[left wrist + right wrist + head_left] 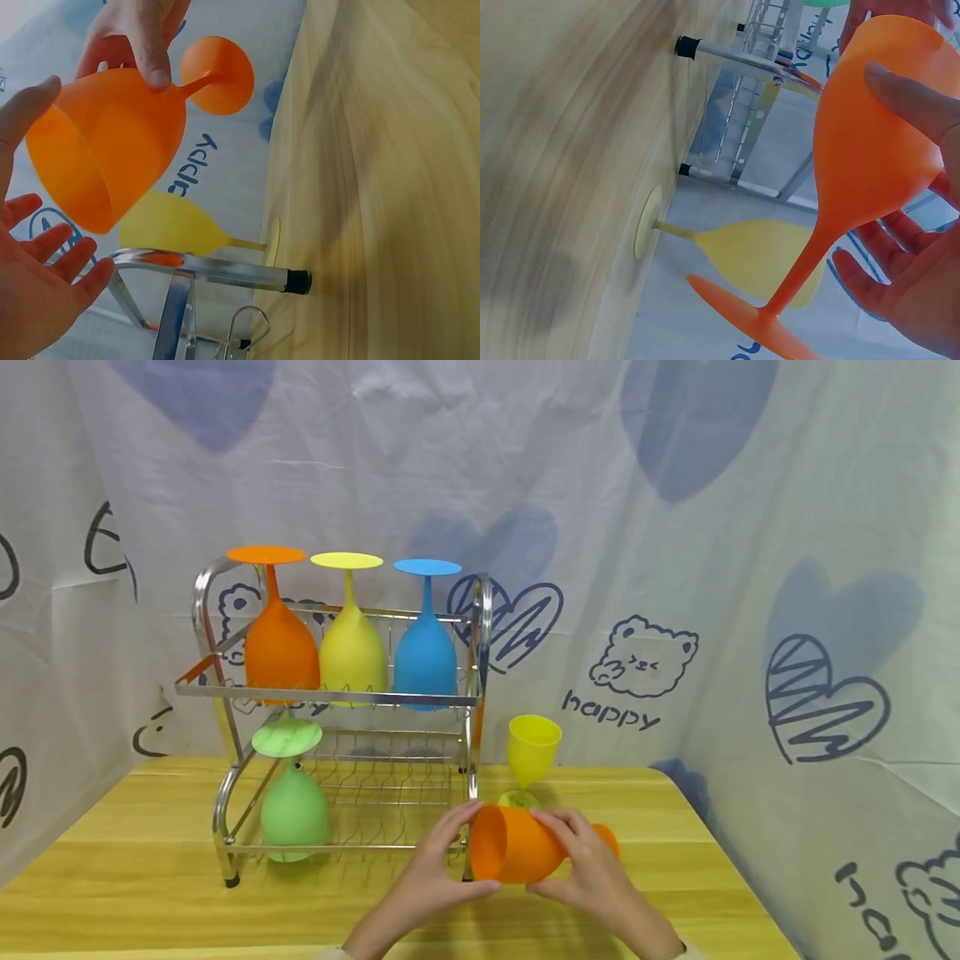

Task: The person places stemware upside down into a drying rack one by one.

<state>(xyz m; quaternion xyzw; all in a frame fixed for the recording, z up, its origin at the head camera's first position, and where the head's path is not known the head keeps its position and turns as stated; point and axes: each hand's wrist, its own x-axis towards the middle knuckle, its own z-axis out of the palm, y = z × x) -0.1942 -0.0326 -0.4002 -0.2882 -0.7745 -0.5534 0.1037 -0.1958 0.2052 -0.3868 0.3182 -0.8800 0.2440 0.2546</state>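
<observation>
Tilted on its side in front of the rack's right end, an orange goblet [525, 845] is held above the table, its mouth facing left. My right hand [592, 868] grips its bowl, with the thumb on one side and fingers on the other, as the right wrist view [915, 277] also has it. At the mouth end is my left hand [442, 864], thumb and fingers spread around the rim. In the left wrist view, the left hand's [37, 277] fingers stand apart from the bowl; the thumb tip is close to the rim, contact unclear.
A two-tier metal rack [330, 696] holds upside-down orange [281, 647], yellow [352, 652] and blue [425, 656] goblets above, and a green goblet [294, 810] below left. An upright yellow goblet [532, 750] stands behind the hands on the wooden table [675, 877]. Printed cloth hangs around.
</observation>
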